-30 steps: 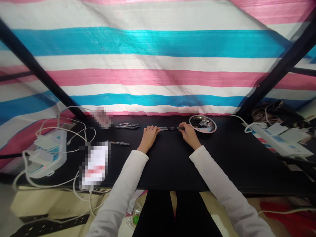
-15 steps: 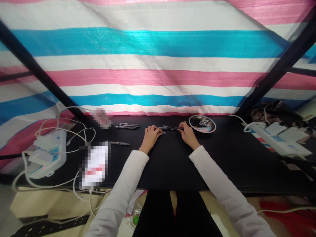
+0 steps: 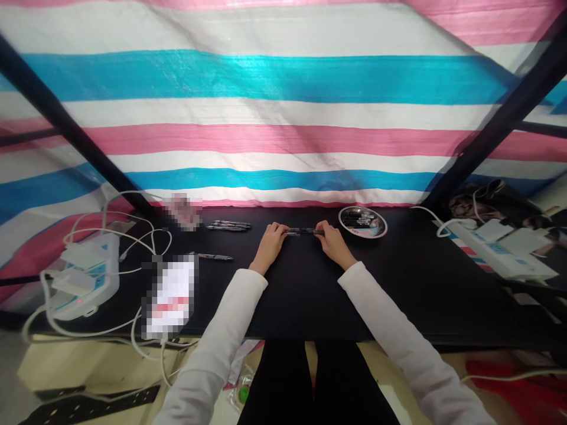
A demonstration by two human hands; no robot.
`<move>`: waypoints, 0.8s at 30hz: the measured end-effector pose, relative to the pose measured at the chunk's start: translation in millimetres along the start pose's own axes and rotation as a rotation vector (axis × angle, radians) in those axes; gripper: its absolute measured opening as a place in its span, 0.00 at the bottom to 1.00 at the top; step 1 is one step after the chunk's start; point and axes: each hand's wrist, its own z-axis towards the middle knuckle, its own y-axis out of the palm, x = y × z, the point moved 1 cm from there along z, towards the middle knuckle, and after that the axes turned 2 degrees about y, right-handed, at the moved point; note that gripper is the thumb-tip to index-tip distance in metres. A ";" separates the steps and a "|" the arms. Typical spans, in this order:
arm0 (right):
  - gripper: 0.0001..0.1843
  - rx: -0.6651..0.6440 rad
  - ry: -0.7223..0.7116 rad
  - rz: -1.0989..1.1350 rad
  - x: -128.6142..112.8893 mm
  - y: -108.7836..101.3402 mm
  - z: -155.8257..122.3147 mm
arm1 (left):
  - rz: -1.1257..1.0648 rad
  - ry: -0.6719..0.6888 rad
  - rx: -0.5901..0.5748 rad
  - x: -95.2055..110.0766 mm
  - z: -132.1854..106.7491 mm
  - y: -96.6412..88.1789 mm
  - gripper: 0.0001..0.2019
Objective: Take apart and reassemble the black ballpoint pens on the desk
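Over the middle of the black table, my left hand (image 3: 270, 244) is closed around one end of a pen (image 3: 304, 231), its fingers pinching a greyish, partly clear part. My right hand (image 3: 333, 243) grips the darker part at the other end. The two parts lie in line, and their ends appear to meet between my hands; whether they are joined I cannot tell. Left of my hands, several black pens (image 3: 229, 226) rest side by side. Closer to me lies a single pen (image 3: 215, 257).
A round metal bowl (image 3: 384, 229) with black and clear pen pieces stands right of my hands. White power strips (image 3: 91, 277) with cables lie at the left, and another power strip (image 3: 509, 254) sits at the right. A striped sheet (image 3: 283, 141) hangs behind the table.
My hands have drawn slightly closer together. The pen parts, separately visible and a little askew before, now line up end to end.
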 end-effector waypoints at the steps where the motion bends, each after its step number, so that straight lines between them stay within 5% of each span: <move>1: 0.06 -0.005 -0.002 -0.005 -0.9 -0.1 -0.5 | -0.005 -0.011 0.014 2.1 -0.7 -1.7 0.10; 5: 0.07 -0.027 -0.024 -0.008 -4.3 1.1 -2.2 | -0.059 -0.036 0.046 15.0 -3.9 -8.6 0.13; 9: 0.07 -0.063 -0.060 0.011 -7.1 5.8 -3.1 | -0.051 0.023 -0.062 23.0 -6.0 -10.0 0.13; 14: 0.07 -0.068 -0.090 0.022 -7.7 9.6 -2.9 | 0.025 0.052 -0.147 16.3 -5.4 -6.5 0.09; 24: 0.08 0.022 -0.029 -0.096 3.3 -0.8 -1.7 | 0.156 -0.030 -0.077 1.1 -7.5 -12.5 0.09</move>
